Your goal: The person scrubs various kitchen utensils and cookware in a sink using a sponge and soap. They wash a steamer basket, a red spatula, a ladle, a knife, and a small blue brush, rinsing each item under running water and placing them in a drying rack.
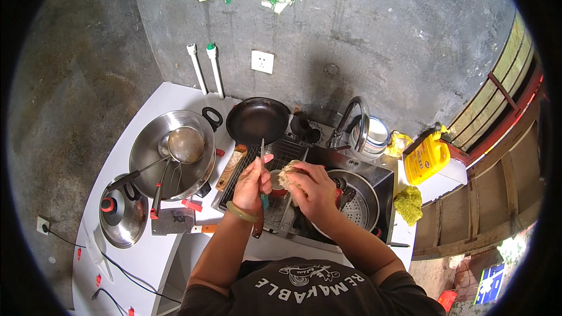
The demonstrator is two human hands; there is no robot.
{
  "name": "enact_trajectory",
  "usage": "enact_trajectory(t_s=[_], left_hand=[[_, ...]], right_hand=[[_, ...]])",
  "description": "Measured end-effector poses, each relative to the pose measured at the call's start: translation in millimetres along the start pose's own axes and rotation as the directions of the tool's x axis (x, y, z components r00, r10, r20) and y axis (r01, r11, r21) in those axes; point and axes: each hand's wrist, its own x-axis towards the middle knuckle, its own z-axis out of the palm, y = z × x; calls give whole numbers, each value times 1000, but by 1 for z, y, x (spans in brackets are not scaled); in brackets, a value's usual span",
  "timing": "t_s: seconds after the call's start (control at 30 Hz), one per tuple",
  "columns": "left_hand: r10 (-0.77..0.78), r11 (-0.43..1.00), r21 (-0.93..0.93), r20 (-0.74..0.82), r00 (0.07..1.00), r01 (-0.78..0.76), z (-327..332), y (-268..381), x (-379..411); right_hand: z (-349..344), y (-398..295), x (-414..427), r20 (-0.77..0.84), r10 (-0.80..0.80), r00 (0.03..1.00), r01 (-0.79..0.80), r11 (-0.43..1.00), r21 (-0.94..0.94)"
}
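My left hand (251, 182), a pale green bangle at its wrist, grips a narrow metal utensil (263, 145) that points towards the wall; its exact kind is hidden by the fingers. My right hand (312, 184) is closed around a tan, fibrous scrubber (287, 176), just to the right of the utensil. Both hands are over the left part of the stainless steel sink (382, 180), above a wire drying rack (277, 213). Partly covered by my hands is a red and white bowl (277, 192). A large pan (375, 197) with a perforated strainer (356, 210) sits in the sink on the right.
A steel basin (145, 158) holding ladles stands left, near a pan lid (127, 224) and a cleaver (171, 220). Behind the rack is a black frying pan (258, 120). Right of the faucet (362, 114) are stacked bowls (377, 134), a yellow detergent jug (426, 160) and a green scrubber (408, 205).
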Motion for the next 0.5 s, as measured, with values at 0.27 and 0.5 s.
enact_trajectory(t_s=[0.27,0.5], left_hand=[[94,979,185,-66,993,-81,-6,-9,-3],[136,980,154,-33,990,-130,1,-17,-10]], right_hand=[[4,10,3,-17,4,1000,-4,999,-44],[22,-5,11,50,-183,982,189,968,-167]])
